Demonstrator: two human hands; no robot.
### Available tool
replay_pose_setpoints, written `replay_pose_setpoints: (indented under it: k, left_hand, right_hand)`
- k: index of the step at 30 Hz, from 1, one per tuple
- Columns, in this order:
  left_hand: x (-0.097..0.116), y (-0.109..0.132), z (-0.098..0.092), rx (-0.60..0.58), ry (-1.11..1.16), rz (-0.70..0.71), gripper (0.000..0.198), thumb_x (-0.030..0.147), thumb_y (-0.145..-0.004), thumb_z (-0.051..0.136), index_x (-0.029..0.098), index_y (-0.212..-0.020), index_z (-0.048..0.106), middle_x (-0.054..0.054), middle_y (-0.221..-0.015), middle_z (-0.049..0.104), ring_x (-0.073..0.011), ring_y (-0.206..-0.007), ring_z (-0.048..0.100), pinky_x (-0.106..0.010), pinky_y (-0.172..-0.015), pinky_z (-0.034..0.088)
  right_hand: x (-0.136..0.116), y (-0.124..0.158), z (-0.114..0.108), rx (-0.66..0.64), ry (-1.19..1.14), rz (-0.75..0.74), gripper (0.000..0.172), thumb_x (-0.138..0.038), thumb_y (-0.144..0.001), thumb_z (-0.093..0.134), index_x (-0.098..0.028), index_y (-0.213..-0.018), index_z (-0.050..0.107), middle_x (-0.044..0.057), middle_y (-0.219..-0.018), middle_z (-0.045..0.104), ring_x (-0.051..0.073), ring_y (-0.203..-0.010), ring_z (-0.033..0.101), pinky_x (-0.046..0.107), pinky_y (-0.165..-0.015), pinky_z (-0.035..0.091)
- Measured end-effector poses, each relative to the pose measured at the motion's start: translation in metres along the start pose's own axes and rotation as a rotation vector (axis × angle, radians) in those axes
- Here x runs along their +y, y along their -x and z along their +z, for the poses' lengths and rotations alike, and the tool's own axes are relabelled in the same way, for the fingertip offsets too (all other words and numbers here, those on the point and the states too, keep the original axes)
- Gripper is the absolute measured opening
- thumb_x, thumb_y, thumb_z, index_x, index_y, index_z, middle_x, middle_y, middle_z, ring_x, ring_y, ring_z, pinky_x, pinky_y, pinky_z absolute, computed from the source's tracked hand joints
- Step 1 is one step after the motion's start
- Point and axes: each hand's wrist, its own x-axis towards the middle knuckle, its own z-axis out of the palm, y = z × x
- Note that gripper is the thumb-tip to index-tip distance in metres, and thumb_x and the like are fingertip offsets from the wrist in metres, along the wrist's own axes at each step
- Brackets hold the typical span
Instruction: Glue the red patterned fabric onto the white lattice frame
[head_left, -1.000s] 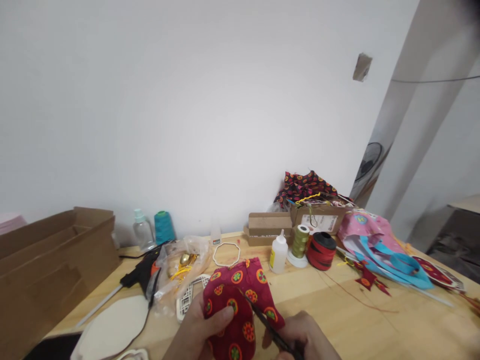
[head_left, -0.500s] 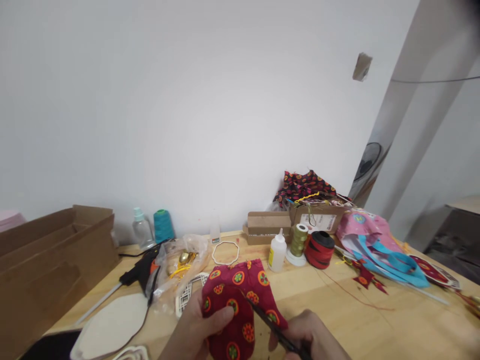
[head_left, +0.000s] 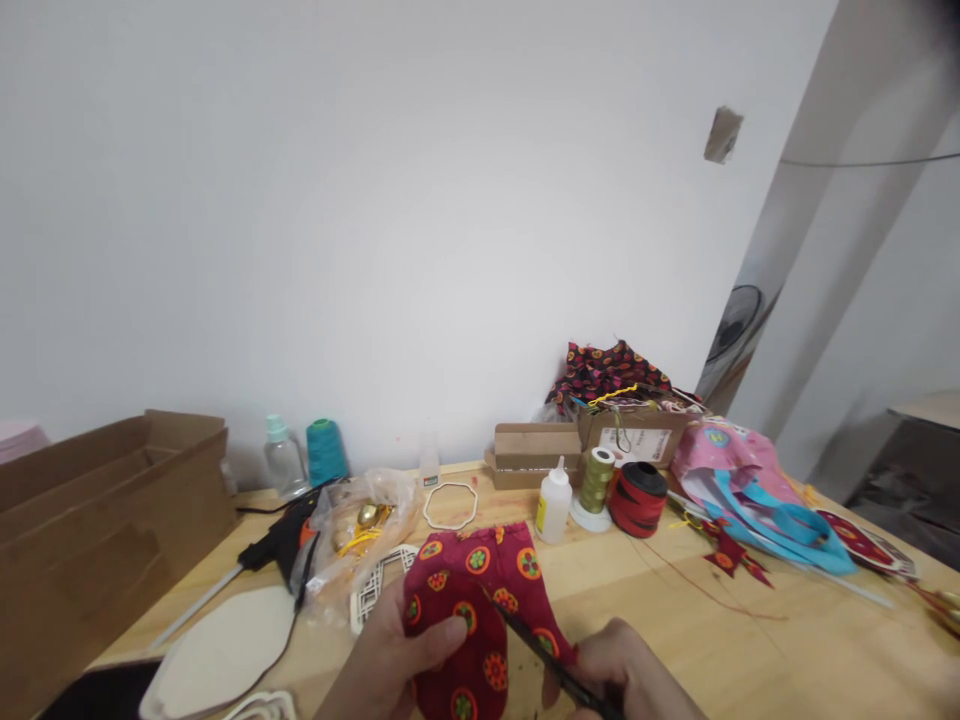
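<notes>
My left hand [head_left: 390, 660] pinches a piece of dark red cloth [head_left: 469, 605] printed with orange and green circles, thumb on top, at the near edge of the wooden table [head_left: 712, 640]. My right hand [head_left: 622, 675] is closed round the handles of black scissors [head_left: 536, 645]. The blades point up and left and lie on the cloth's right side. The cloth's far part rests on the table.
A brown cardboard box [head_left: 90, 520] stands at the left. Nearby lie a black glue gun [head_left: 281, 540], a plastic bag [head_left: 360, 545], white cut-out shapes [head_left: 225, 645], a glue bottle [head_left: 553, 503], thread spools [head_left: 637, 500], small cardboard boxes [head_left: 585, 445] and a pink bag [head_left: 750, 490].
The cloth has shifted slightly in my left hand and the scissors have edged a little lower and to the right along it. The view has barely moved.
</notes>
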Motion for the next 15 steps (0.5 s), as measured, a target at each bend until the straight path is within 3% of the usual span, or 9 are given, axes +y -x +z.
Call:
replay_pose_setpoints:
  k: [8,11,15]
  left_hand:
    - [-0.0028,-0.0005,-0.0008,0.022,0.030,0.006,0.039,0.021,-0.044,0.079,0.015,-0.080,0.065,-0.005,-0.065,0.071,-0.0178,-0.055,0.063,-0.025,-0.051,0.049]
    - [-0.0028,-0.0008,-0.0019,0.018,0.019,0.008,0.038,0.022,-0.045,0.079,0.014,-0.079,0.065,-0.006,-0.065,0.071,-0.0158,-0.052,0.061,-0.024,-0.048,0.048]
    - [-0.0029,-0.0015,-0.0034,0.036,0.009,0.012,0.039,0.022,-0.045,0.079,0.015,-0.080,0.064,-0.006,-0.065,0.071,-0.0167,-0.052,0.062,-0.025,-0.048,0.049]
  right_hand:
    - [0.0093,-0.0060,0.0061,0.005,0.085,-0.058,0.055,-0.062,-0.062,0.053,-0.009,-0.060,0.069,-0.004,-0.046,0.029,0.007,-0.043,0.028,0.018,-0.037,0.021]
    - [0.0075,-0.0076,0.0075,0.021,0.037,0.010,0.051,-0.060,-0.060,0.055,-0.011,-0.064,0.070,-0.006,-0.042,0.027,0.006,-0.040,0.025,0.020,-0.037,0.018]
    - [0.0113,-0.0082,0.0092,-0.059,-0.067,0.120,0.048,-0.058,-0.057,0.059,-0.013,-0.066,0.069,-0.005,-0.042,0.031,0.007,-0.040,0.026,0.021,-0.038,0.021]
